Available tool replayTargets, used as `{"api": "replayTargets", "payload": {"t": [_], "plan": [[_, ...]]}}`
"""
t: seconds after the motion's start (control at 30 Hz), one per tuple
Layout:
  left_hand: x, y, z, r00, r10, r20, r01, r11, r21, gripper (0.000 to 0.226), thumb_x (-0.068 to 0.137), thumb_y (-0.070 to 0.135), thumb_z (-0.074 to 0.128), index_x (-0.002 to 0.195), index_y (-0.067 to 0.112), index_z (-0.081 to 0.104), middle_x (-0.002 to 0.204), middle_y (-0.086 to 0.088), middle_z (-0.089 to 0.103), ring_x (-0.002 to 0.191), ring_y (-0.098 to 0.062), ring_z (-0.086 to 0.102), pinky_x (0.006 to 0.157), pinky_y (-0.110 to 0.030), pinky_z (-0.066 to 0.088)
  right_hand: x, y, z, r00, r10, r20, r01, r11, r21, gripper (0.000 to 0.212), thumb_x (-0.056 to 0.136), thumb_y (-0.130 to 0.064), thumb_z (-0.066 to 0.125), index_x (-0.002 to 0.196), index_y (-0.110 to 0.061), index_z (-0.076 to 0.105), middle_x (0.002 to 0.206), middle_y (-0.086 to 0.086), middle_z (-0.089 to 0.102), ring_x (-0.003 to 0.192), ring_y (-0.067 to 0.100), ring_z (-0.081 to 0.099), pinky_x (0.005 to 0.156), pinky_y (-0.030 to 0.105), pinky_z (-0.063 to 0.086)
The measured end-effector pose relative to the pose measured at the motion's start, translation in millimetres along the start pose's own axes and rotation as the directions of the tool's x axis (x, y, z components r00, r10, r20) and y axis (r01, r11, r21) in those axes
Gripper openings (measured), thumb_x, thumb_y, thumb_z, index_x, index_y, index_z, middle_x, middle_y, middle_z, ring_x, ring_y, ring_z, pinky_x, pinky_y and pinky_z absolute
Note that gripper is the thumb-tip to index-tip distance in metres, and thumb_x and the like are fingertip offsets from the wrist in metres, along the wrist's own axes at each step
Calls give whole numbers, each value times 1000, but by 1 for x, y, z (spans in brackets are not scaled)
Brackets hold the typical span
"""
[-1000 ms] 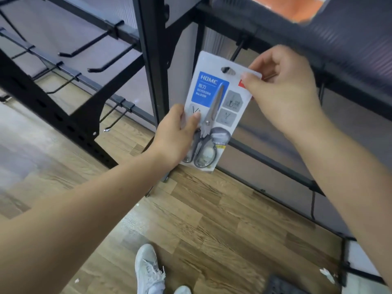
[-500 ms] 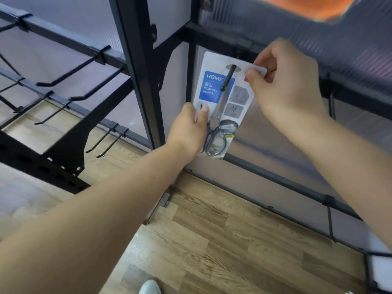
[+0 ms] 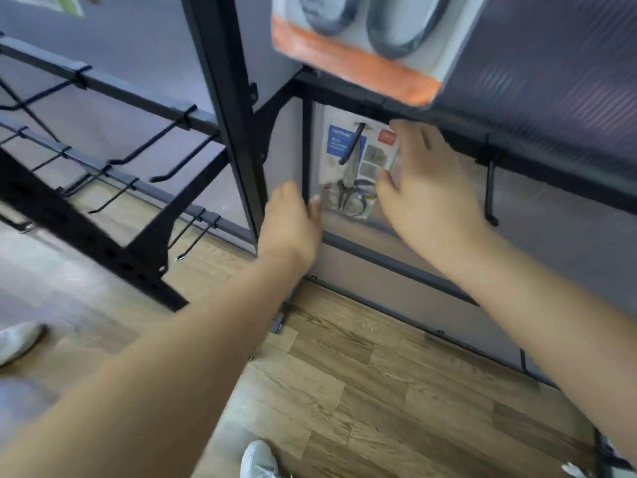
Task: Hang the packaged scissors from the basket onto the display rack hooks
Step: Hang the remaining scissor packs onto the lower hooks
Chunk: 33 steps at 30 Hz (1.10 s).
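A white card with a blue label, the packaged scissors (image 3: 348, 174), hangs on a black hook (image 3: 351, 143) under the rack's crossbar (image 3: 344, 101), pushed back near the grey panel. My left hand (image 3: 293, 219) is just left of the pack's lower edge, fingers straight, holding nothing. My right hand (image 3: 424, 181) is spread in front of the pack's right side with relaxed fingers; whether it touches the card is unclear. Another packaged scissors (image 3: 365, 46) with an orange strip hangs higher, close to the camera.
A black upright post (image 3: 227, 98) stands left of the pack. Several empty hooks (image 3: 144, 150) stick out from the rails on the left. One more empty hook (image 3: 491, 194) hangs to the right. Wooden floor and white shoes (image 3: 258, 460) lie below.
The pack slid fully onto the hook and back toward the panel. Both hands let go of it and opened. The camera moved closer and lower.
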<state>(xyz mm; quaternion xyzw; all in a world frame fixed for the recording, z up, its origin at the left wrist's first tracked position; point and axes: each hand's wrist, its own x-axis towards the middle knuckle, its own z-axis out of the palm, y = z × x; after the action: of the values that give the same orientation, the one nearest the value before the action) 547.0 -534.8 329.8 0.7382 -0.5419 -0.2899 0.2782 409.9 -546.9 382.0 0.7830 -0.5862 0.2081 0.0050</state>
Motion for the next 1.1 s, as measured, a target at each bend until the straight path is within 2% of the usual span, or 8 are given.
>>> {"api": "replayTargets", "payload": {"t": [0.2,0.37,0.43,0.63,0.77,0.9,1.0,1.1], "plan": [[-84,11,-14,992,95,77,-103,989,102,41,101,25,36,133,0,38,143,-18,38,132,-28,34,109,-35,28,-67,-14,-57,993,18,117,-5,994,-109,52,87,-16,60,133,1,45,134,23,49,123,39,47,107,51,31],[-149,60,-36,964,205,171,-238,950,203,46,101,29,34,138,1,34,147,-16,33,137,-28,28,113,-33,20,-119,-18,-139,966,91,244,-54,987,-152,56,98,-28,42,147,-8,25,155,11,23,143,23,20,117,40,8],[-172,86,-40,943,265,199,-308,924,227,43,102,29,34,133,1,39,143,-17,38,133,-29,32,110,-34,23,-139,-15,-172,962,149,230,-113,981,-159,56,99,-31,37,149,-10,20,157,7,17,145,19,15,117,37,5],[-231,174,-38,855,425,298,-484,860,162,47,102,30,31,137,-1,36,151,-17,29,141,-26,24,116,-32,16,-183,10,-258,937,323,134,-297,937,-183,55,98,-32,40,147,-9,26,155,8,24,143,20,21,117,35,9],[-266,234,-34,732,578,359,-654,744,136,48,103,31,29,141,2,33,154,-14,25,143,-25,18,117,-34,13,-219,45,-311,919,392,51,-368,895,-252,54,98,-31,42,145,-7,30,153,10,27,142,22,24,116,37,14],[-303,293,-19,559,696,450,-802,593,79,54,102,36,29,147,8,23,158,-9,14,146,-21,9,118,-35,8,-274,81,-356,860,492,-134,-510,819,-264,48,89,-21,60,130,3,51,134,22,51,121,36,52,101,48,41],[-336,325,5,412,738,535,-881,472,27,57,102,39,27,150,11,17,159,-6,8,146,-18,5,118,-32,2,-329,106,-380,781,588,-210,-624,744,-239,41,83,-20,65,115,4,61,113,22,63,98,37,64,82,46,53],[-376,339,39,297,734,611,-919,394,-26,56,102,39,26,150,13,15,159,-4,6,146,-16,5,118,-29,2,-398,131,-388,680,688,-253,-732,654,-188,42,76,-15,73,111,4,63,109,21,65,95,36,66,79,47,54]]}}
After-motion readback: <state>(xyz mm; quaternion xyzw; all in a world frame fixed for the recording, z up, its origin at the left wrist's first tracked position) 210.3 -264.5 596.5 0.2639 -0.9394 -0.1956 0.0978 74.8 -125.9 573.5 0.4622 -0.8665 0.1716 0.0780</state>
